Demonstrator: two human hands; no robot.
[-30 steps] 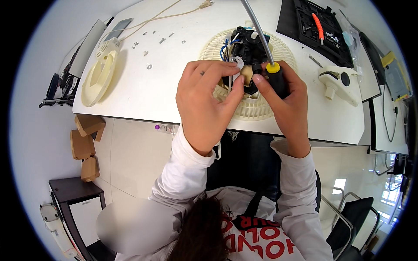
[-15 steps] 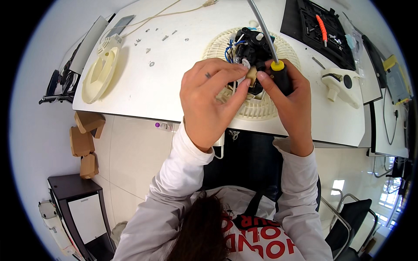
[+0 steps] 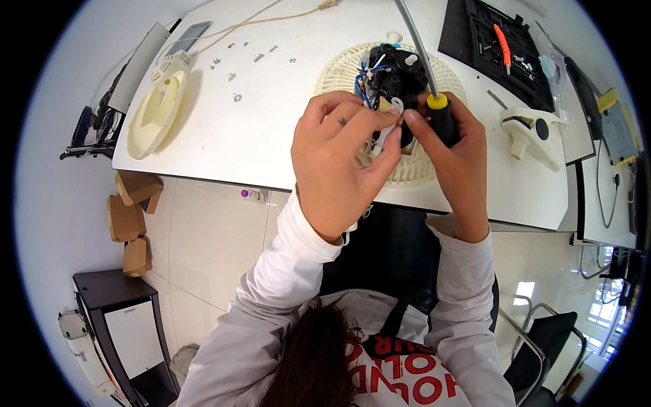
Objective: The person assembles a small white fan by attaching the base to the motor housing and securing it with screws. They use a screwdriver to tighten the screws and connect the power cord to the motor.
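Note:
Over the table's front edge, a black fan motor assembly (image 3: 401, 73) with blue and white wires rests on a round cream fan grille (image 3: 332, 76). My left hand (image 3: 342, 152) is closed, thumb and fingers pinching a small white plastic piece with a ring-shaped end (image 3: 397, 103) against the motor's near side. A screwdriver (image 3: 442, 123) with a black handle and yellow collar lies in my right hand (image 3: 462, 163), its long shaft pointing away over the motor. The right thumb tip reaches in beside the white piece. My fingers hide part of the motor's near side.
Several loose screws and small metal parts (image 3: 258, 57) lie on the white table (image 3: 224, 146). A cream fan housing (image 3: 159, 115) sits at left. On the right are an open black tool case (image 3: 505, 51) and a white plastic fan part (image 3: 532, 136). A cord with plug (image 3: 328, 4) crosses the back.
My left hand has shifted slightly right with the white piece, whose ring end now shows more plainly. The right hand keeps the screwdriver, which has moved slightly right.

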